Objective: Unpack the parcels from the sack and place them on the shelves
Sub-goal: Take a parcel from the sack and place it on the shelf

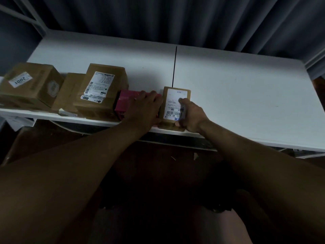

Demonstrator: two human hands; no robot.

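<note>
Several parcels already stood in a row along the near edge of the white shelf (228,81): a brown box marked 2001 (29,85) at the far left, a plain brown parcel (69,92) beside it, a taller labelled box (103,90), then a pink box (126,103); so the unpacking looked well under way — though how much remained could not be judged, since the sack was nowhere in view; the right hand (190,115) was curled round the small labelled parcel (175,101), thumb lying across its label, the parcel resting at the shelf's front edge just right of the pink box and, it seemed, being settled into the row; the left hand (146,106) lay over the pink box, fingers bent across its top, touching the small parcel's left side; the right stretch of the shelf stood bare; below the shelf all was dark — the floor and anything on it too dim to make out; the labels' print was blurred beyond reading
</note>
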